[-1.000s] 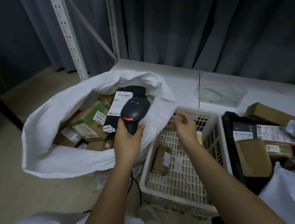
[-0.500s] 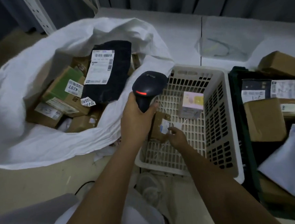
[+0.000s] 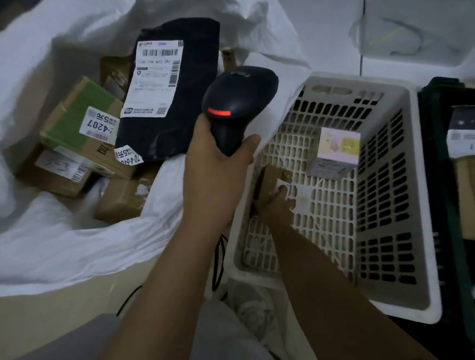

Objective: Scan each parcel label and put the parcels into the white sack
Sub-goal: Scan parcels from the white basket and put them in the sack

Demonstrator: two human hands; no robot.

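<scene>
My left hand (image 3: 216, 175) grips the handle of a black barcode scanner (image 3: 238, 100) with a red strip, held above the edge between the white sack (image 3: 37, 246) and the white plastic basket (image 3: 388, 196). Inside the basket my right hand (image 3: 278, 208) grips a small brown cardboard parcel (image 3: 272, 181) with a white label. A small pale box (image 3: 336, 155) lies further back in the basket. The sack holds a black bag parcel (image 3: 190, 104) with a large label, a green-topped box (image 3: 81, 118) and several brown boxes.
A dark crate (image 3: 439, 164) with labelled parcels stands to the right of the basket. A clear plastic bag (image 3: 395, 34) lies on the white surface behind. The scanner's black cable (image 3: 217, 266) hangs below my left wrist. The floor is beige.
The view has tilted down and closer. My right hand went from the basket's rim down to the small brown parcel and closed on it. My left hand swung the scanner right, off the sack.
</scene>
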